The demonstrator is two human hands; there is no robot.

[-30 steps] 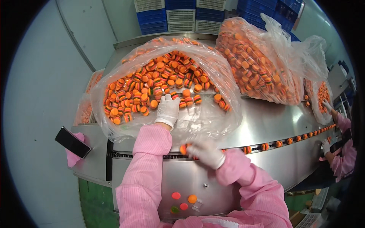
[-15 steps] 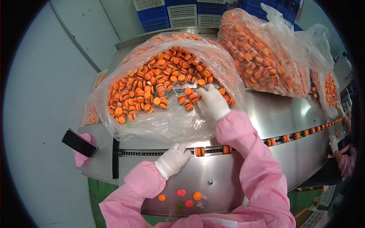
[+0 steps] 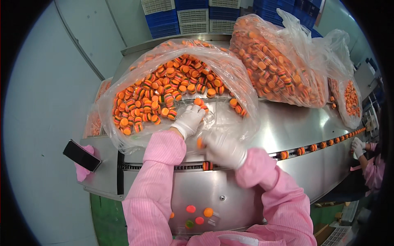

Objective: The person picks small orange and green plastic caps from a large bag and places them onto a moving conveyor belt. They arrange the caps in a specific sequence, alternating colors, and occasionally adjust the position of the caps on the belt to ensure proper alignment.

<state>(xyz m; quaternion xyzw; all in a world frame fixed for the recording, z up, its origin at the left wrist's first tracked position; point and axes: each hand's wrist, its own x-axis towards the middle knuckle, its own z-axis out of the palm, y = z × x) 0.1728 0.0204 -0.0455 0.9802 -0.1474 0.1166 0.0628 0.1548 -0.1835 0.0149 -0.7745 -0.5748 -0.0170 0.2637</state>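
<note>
In from the worktop's [image 3: 242, 207] near edge, the right hand [image 3: 225, 149] is pinching one candy [image 3: 200, 142], ideally lightly, while the left hand [image 3: 188, 124] is touching others [image 3: 198, 101], its fingers' closure unclear.

Head view: left of 2 side-by-side fisheyes, riding on the worker's head | facing: down and forward, across the steel table [image 3: 205, 184] toward stacked crates [image 3: 193, 16] | range: close over left hand [image 3: 188, 121], right hand [image 3: 227, 151]
</note>
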